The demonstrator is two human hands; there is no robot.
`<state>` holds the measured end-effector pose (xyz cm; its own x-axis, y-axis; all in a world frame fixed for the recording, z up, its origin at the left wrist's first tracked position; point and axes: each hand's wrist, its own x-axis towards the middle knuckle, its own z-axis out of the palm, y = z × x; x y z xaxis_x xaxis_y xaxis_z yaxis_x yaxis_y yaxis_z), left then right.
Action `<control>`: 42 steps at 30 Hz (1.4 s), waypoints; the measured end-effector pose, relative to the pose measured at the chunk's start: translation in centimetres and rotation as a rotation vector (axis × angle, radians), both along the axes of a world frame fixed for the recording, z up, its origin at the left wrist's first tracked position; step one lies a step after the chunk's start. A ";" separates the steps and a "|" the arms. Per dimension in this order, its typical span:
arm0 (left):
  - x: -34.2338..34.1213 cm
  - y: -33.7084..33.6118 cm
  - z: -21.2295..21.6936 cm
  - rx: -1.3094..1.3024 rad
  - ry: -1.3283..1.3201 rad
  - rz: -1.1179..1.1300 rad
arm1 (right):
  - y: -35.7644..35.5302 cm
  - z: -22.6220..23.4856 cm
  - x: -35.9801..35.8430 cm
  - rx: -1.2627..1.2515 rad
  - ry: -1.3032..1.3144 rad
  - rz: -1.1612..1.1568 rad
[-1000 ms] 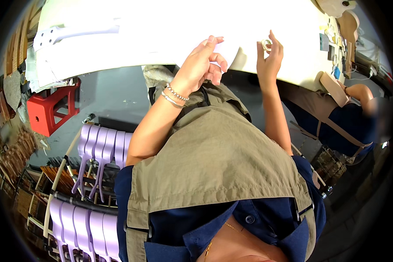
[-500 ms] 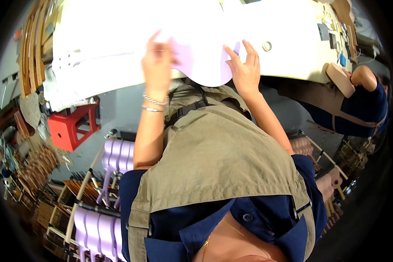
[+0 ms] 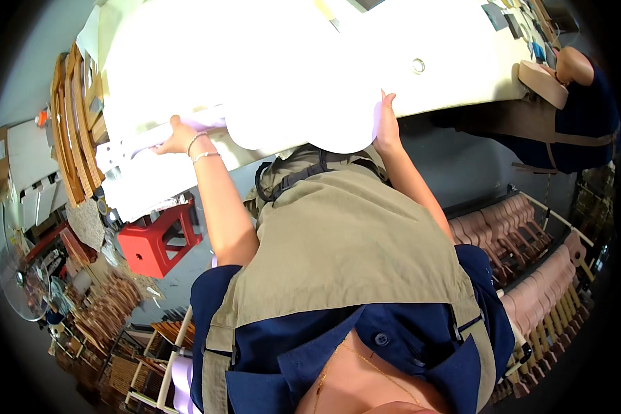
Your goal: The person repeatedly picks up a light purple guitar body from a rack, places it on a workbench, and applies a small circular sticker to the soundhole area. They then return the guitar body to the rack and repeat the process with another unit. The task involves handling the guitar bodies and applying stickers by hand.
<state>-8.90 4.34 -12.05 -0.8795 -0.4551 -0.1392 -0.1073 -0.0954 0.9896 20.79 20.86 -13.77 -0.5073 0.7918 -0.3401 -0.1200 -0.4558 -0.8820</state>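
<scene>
2 hands are gripping a pale guitar-shaped body point(image 3: 303, 121) lying on the white table point(image 3: 269, 48) in the head view. The left hand point(image 3: 174, 136) is clamped on its neck end, fingers curled together; the right hand point(image 3: 386, 124) is pressing flat against the body's right edge, fingers together. Racks at the right point(image 3: 531, 269) are holding rows of pinkish necks. Against 0.5 s ago, the left hand is sitting farther left and the body is lying lower, level. A red stool point(image 3: 155, 241) is standing below the table; another person point(image 3: 573, 103) is sitting at the right.
</scene>
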 end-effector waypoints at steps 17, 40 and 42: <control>3.6 -2.2 9.1 0.405 -0.020 -0.717 | 0.3 9.4 -0.8 -0.113 0.171 0.015; 8.9 -0.5 16.1 0.255 0.151 -0.755 | 2.7 5.8 2.2 -0.270 0.270 -0.040; 9.1 -0.4 16.6 0.262 0.180 -0.767 | 2.7 5.5 2.4 -0.291 0.296 -0.040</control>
